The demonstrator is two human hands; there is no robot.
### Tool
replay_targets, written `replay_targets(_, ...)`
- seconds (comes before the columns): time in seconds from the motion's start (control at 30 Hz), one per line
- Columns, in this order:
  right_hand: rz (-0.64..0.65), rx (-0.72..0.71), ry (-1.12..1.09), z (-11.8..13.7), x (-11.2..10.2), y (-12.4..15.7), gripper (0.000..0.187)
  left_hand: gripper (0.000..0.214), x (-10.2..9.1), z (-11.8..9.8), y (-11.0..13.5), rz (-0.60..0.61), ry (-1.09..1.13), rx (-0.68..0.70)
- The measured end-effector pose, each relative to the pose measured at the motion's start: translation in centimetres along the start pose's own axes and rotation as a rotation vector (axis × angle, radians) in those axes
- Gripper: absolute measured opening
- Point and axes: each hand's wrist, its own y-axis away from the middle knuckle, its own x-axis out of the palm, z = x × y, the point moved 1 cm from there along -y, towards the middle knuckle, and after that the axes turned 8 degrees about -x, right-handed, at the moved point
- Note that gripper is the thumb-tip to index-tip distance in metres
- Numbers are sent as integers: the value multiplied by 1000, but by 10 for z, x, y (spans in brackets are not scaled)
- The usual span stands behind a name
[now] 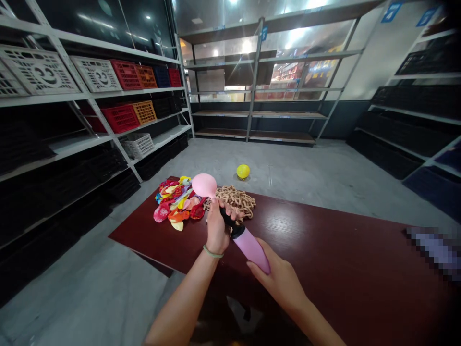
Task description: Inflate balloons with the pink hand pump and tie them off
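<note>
Head view, one frame. Hands counted: 2. The left hand [217,226] wraps its fingers [225,211] narrowly around the black nozzle of one lilac plastic hand pump [251,249], pinching the neck of one partly inflated pink latex balloon [204,185] there. The right hand [279,278] lies against the lower end of the pump's barrel, fingers spread along it; whether it grips firmly, I cannot tell. Balloon sits upright above the left hand, over the dark red wooden counter [324,240].

On the counter, just behind the hands: 1 heap of flat multicoloured balloons [176,202], too many to count, and beside it 1 heap of tan knotted cord-like pieces [232,202], touching it. On the grey concrete floor [306,187], beyond the counter: 1 inflated yellow balloon [243,171]. Left white metal shelving [90,94] carries 7 plastic crates [126,74] in its top visible row. One green band [212,252] circles the left wrist.
</note>
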Motion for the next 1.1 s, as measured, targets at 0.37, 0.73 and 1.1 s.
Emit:
replay_targets(0.37,58,1,-28,-26,-14,54,51,31,-9,-68,-51,-88,-25,109)
replay_targets(0.73,113,52,-97,16,2,-7,44,33,-20,-9,-18,-46,-47,24)
replay_targets(1.1,68,-2,-49,-38,1,60,50,31,-41,-62,-49,-159,-33,96)
